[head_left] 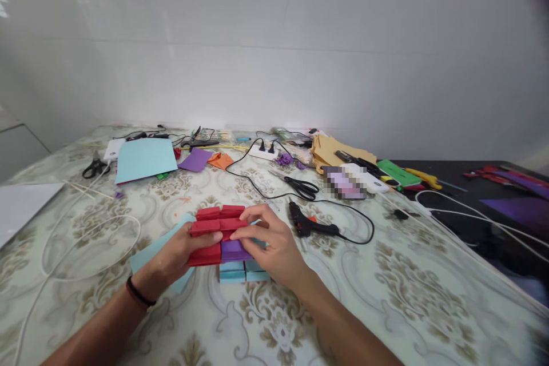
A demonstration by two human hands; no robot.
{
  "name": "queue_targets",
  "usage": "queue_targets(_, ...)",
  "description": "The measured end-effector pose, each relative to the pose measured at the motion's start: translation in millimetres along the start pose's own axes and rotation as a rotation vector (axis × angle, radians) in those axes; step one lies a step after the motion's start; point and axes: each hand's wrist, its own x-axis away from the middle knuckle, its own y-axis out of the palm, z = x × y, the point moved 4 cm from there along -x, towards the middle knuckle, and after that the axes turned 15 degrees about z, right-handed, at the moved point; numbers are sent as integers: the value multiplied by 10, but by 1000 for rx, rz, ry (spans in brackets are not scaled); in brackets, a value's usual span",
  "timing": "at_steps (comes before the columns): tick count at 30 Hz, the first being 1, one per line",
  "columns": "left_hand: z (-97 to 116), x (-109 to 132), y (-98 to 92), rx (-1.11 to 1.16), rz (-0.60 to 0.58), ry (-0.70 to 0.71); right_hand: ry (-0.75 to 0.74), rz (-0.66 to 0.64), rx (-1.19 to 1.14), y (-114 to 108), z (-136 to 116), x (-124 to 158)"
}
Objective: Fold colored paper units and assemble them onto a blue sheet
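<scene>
Between my hands is a block of folded paper pieces (205,255), mostly red with one purple piece in its lower right part. My left hand (189,246) is closed on its left side, the thumb lying across the red front. My right hand (268,240) pinches at the right red pieces with thumb and fingers, and its palm hides part of the block. Light blue folded paper pieces (232,272) show just below the block; I cannot tell whether they are joined to it. A light blue sheet (143,254) lies under my left wrist.
A black glue gun (315,226) with its cord lies right of my hands, near black-handled scissors (302,187). Behind are a white power strip (263,151), purple paper (195,160) and a light blue sheet (146,159). A white cable (86,277) loops at left.
</scene>
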Motion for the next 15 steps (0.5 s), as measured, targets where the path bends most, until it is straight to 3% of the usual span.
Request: queue_targets(15, 61, 25, 24, -16, -31, 40, 92, -34, 0, -28, 55, -26)
